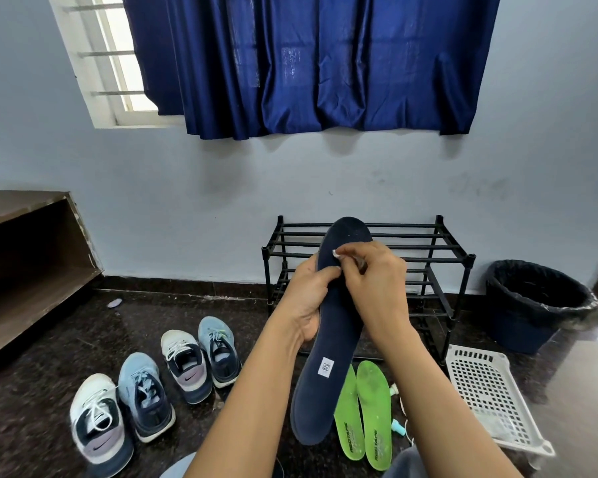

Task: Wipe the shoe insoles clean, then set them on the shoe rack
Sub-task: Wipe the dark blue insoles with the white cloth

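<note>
Item: navy insole (328, 343), one piece. Dark blue fabric face, long and narrow-waisted, rounded toe end up and broader heel end down. Small white square label (326, 367) sewn on the heel half; a few pale specks near the toe.

Location: held in the air, roughly upright and tilted a little, in front of the black shoe rack (428, 246), with its toe end overlapping the rack's top bars in view. It is not resting on the rack.

Left hand (308, 294): grips the insole's left edge at mid-length, thumb across the face, fingers behind.

Right hand (377, 281): fingers curled, thumb and forefinger pinching at the insole's face below the toe. Whether anything small lies between them cannot be told.

Also on the dark speckled floor:
- a pair of green insoles (375, 408), side by side, just right of the navy heel end
- four sneakers (183, 367) in a row, to the left
- a white perforated basket (487, 391), to the right
- a dark lined bin (532, 305), beside the rack
</note>
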Demonstrator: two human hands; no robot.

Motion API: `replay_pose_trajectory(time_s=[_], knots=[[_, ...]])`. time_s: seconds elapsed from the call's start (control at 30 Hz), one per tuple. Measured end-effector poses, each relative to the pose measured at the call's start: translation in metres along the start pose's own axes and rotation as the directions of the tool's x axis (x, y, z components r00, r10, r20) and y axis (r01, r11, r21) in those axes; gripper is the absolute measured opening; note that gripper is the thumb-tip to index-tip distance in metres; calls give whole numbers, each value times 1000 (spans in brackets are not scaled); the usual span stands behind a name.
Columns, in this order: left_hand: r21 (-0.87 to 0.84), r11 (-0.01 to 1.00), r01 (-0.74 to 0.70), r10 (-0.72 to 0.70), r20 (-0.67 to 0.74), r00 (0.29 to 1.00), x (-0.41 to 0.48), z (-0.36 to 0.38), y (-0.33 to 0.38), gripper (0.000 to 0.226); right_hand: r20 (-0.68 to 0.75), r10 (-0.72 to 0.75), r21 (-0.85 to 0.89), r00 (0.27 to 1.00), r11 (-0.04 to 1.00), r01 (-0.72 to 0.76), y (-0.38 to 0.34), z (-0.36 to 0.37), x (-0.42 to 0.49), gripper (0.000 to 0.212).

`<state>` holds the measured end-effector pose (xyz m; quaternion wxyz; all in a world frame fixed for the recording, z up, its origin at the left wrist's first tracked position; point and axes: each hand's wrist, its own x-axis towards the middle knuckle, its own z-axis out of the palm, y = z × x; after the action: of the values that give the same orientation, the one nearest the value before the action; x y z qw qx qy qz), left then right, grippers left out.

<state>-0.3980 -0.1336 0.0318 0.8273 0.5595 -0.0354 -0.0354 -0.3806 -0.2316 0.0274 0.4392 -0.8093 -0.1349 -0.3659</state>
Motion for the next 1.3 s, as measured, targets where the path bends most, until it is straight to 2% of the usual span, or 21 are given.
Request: replay_pose_trajectory(time_s=[0.13, 0.3, 0.47, 0.63, 0.8, 0.97, 1.03, 1.17, 1.3], knots=[[114, 993, -15, 13, 22, 1000, -1, 2, -4, 26, -98, 14, -19, 995, 1000, -16, 1, -3, 5, 15], [163, 985, -53, 59, -36, 998, 3, -5, -3, 29, 12, -35, -43, 999, 998, 36, 0, 0, 0, 14], [189, 978, -86, 85, 15, 996, 2, -2, -7, 34, -56, -4, -41, 998, 999, 2, 1, -2, 5, 11], [187, 979, -87, 85, 16, 996, 4, -6, -9, 28, 128, -4, -43, 992, 999, 10, 2, 2, 2, 9], [187, 981, -44, 38, 33, 999, 3, -3, -18, 32, 27, 21, -19, 999, 1000, -20, 4, 1, 10, 9], [155, 986, -62, 60, 14, 998, 0, -5, -14, 46, 183, 15, -2, 983, 1000, -15, 2, 7, -1, 10], [143, 988, -65, 61, 32, 998, 1, -6, -14, 52, 161, 14, -3, 987, 1000, -14, 2, 7, -1, 11], [134, 989, -68, 56, 89, 994, -2, 0, -16, 53, 14, 29, -13, 999, 999, -29, 2, 4, 5, 10], [131, 988, -76, 67, 77, 995, -1, -2, -13, 47, 80, 21, -3, 997, 1000, -21, -2, 8, -3, 9]])
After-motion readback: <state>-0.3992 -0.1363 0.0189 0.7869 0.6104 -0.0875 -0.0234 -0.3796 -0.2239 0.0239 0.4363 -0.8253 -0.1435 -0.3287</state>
